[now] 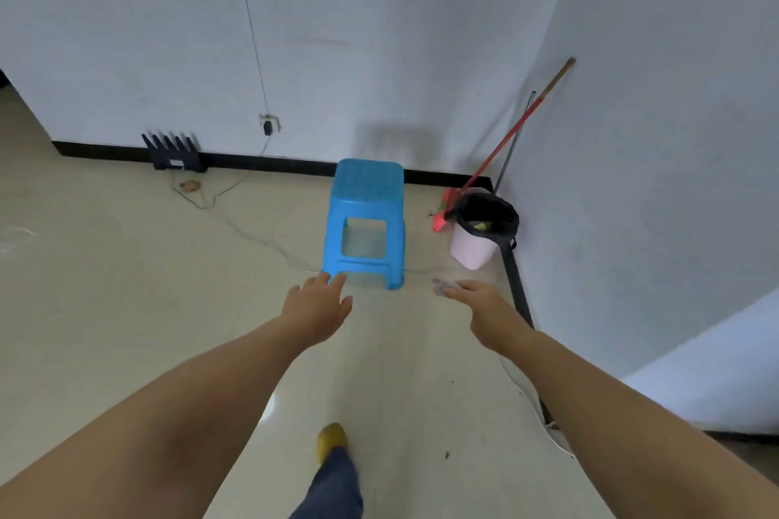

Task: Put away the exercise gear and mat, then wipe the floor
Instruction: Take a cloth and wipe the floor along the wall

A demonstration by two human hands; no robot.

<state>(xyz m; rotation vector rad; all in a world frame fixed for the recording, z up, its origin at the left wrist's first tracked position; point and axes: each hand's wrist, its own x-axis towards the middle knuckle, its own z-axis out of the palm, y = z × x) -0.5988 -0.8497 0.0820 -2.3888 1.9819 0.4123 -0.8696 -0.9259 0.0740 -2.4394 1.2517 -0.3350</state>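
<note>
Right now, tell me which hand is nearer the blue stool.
Left. The left hand reaches with its fingertips at the blue stool, by its near left leg. The right hand is off to the stool's right, apart from it.

Blue plastic stool upright near the baseboard. Pink bin with black liner in the corner; red-handled broom leaning behind it. Black router with 6 antennas against the wall, cable trailing across.

Glossy blue plastic stool stands on smooth, slightly shiny floor tiles.
</note>
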